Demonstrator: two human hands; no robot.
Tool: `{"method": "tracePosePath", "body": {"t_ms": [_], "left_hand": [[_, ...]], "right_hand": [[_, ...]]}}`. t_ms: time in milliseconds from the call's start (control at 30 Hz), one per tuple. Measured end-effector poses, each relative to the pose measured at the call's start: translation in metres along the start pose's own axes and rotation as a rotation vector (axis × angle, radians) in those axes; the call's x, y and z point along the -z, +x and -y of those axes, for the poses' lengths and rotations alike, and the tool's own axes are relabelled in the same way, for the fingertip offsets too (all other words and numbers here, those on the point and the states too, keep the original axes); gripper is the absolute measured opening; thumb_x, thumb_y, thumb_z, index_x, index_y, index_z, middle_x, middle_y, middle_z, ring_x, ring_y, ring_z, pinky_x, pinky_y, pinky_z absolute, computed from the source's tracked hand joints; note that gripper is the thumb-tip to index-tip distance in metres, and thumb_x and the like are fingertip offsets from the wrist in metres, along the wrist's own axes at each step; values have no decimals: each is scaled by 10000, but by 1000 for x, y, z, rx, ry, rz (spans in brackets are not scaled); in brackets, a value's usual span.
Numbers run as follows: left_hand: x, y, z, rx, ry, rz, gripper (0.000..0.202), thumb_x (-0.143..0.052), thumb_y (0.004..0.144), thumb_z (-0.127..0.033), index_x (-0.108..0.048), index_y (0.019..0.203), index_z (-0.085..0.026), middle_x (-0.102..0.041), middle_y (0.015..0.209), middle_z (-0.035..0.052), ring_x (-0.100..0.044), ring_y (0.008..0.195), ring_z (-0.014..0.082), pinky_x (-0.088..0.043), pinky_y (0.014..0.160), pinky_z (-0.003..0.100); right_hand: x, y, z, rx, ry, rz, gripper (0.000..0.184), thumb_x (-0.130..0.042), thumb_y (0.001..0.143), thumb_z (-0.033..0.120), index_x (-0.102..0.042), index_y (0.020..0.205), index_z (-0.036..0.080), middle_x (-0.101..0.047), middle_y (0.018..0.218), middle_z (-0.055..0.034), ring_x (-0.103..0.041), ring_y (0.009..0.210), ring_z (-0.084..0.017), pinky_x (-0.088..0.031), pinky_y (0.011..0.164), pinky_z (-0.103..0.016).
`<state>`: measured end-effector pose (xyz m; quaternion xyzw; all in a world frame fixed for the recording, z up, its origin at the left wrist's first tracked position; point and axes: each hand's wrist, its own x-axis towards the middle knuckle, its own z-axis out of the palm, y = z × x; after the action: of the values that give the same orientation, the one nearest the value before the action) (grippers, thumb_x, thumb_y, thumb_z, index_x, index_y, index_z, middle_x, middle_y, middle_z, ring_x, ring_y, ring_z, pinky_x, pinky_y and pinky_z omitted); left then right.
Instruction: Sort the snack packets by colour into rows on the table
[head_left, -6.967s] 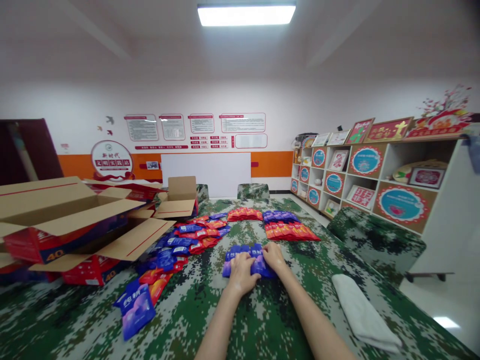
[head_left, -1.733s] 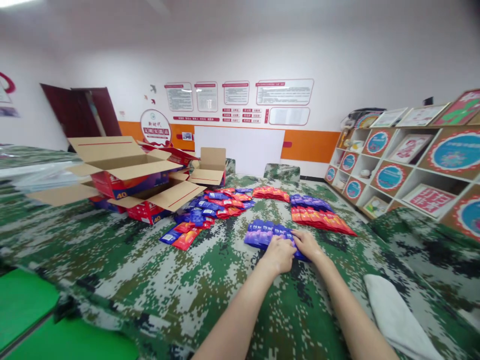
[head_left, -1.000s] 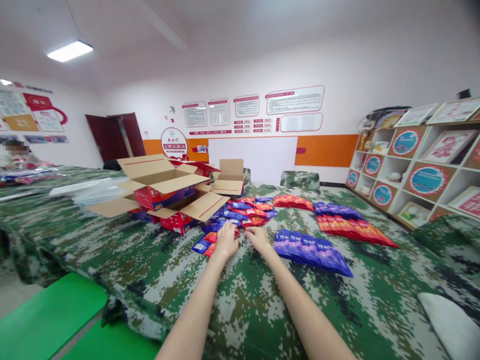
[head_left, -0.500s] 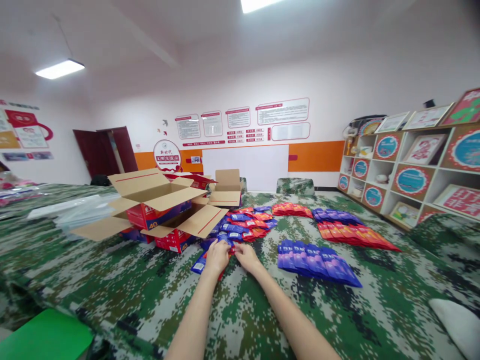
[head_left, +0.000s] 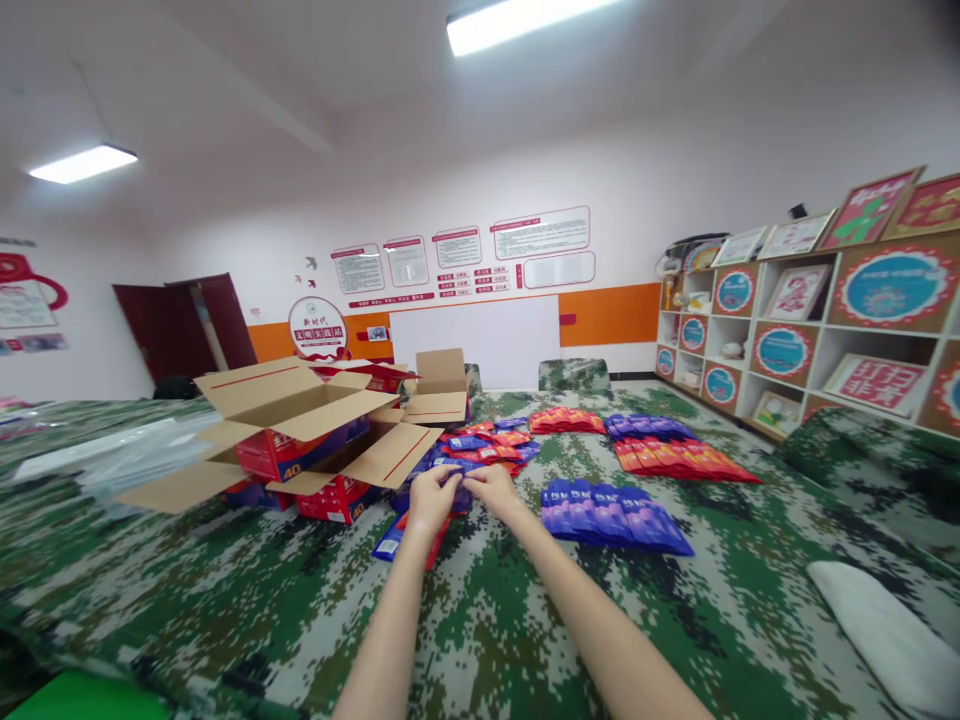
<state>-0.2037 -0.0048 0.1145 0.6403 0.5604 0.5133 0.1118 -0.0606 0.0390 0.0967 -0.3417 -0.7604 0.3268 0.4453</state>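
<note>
My left hand (head_left: 433, 498) is closed in a pinch at the near edge of a loose heap of red and blue packets (head_left: 489, 447). My right hand (head_left: 496, 492) faces it, thumb and fingers pressed together. Between the fingertips shows a small part of a blue packet (head_left: 460, 478); the rest is hidden. Beside and under my left wrist lie a blue packet (head_left: 388, 545) and a red one (head_left: 437, 545). Right of my hands, blue packets (head_left: 611, 515) overlap in a fanned row. Behind that row lie red-orange packets (head_left: 679, 458), more blue ones (head_left: 649, 427) and another red-orange row (head_left: 566, 420).
Open cardboard boxes (head_left: 300, 410) are stacked left of the heap, flaps spread out. Another open box (head_left: 439, 385) stands behind. Clear plastic bags (head_left: 161, 450) lie further left. A white object (head_left: 877, 625) lies at the right on the camouflage tablecloth (head_left: 480, 640). Shelves (head_left: 780, 350) stand at right.
The view has turned slightly right and tilted upward. Between my fingertips blue now shows where red showed before. Both hands have stayed close together at the heap's edge.
</note>
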Motion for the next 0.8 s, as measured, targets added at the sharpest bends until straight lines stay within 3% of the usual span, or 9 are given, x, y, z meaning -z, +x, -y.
{"method": "tracePosePath", "body": {"t_ms": [67, 167, 300, 433, 567, 667, 800], "left_hand": [[-7, -4, 2, 51, -177, -22, 313, -624, 698, -268, -633, 998, -178, -671, 952, 30, -607, 915, 189, -463, 851, 305], [-19, -20, 6, 180, -379, 92, 484, -701, 633, -312, -582, 1072, -146, -662, 977, 59, -622, 875, 201, -491, 800, 319], [-35, -46, 9, 357, -590, 264, 509, -739, 586, -365, -591, 1012, -129, -682, 848, 47, -644, 744, 195, -522, 713, 334], [-45, -66, 11, 401, -683, 350, 483, -755, 572, -358, -598, 973, -140, -683, 843, 39, -644, 723, 176, -523, 709, 311], [-52, -74, 11, 461, -722, 429, 502, -763, 561, -360, -598, 979, -136, -681, 861, 60, -645, 709, 179, -523, 683, 307], [-59, -75, 7, 515, -675, 449, 573, -773, 534, -375, -582, 1022, -143, -676, 864, 69, -644, 713, 200, -523, 636, 315], [-70, -75, -7, 362, -679, 463, 771, -797, 501, -289, -472, 1190, -167, -622, 1038, 88, -606, 914, 229, -495, 772, 328]], "right_hand": [[6, -1, -2, -33, 41, -12, 229, -549, 698, 295, -653, 545, 161, -518, 462, 49, -439, 468, -94, -305, 480, -196], [12, -3, -11, -88, 192, -68, 217, -566, 680, 317, -666, 588, 148, -546, 502, 40, -443, 481, -92, -324, 490, -201], [18, -7, -22, -148, 303, -137, 208, -590, 645, 334, -653, 598, 141, -547, 508, 34, -429, 476, -85, -334, 485, -198], [22, -11, -30, -214, 314, -198, 228, -589, 633, 353, -626, 584, 134, -522, 483, 35, -410, 449, -78, -317, 451, -187], [25, -16, -39, -282, 182, -244, 248, -545, 656, 356, -628, 580, 135, -517, 454, 30, -431, 435, -87, -310, 430, -183], [32, -22, -45, -260, -79, -275, 279, -489, 683, 330, -604, 510, 143, -494, 421, 32, -430, 432, -85, -288, 434, -179], [54, -28, -50, -239, -279, -331, 312, -444, 698, 287, -565, 447, 147, -482, 409, 26, -412, 437, -81, -263, 451, -187]]}}
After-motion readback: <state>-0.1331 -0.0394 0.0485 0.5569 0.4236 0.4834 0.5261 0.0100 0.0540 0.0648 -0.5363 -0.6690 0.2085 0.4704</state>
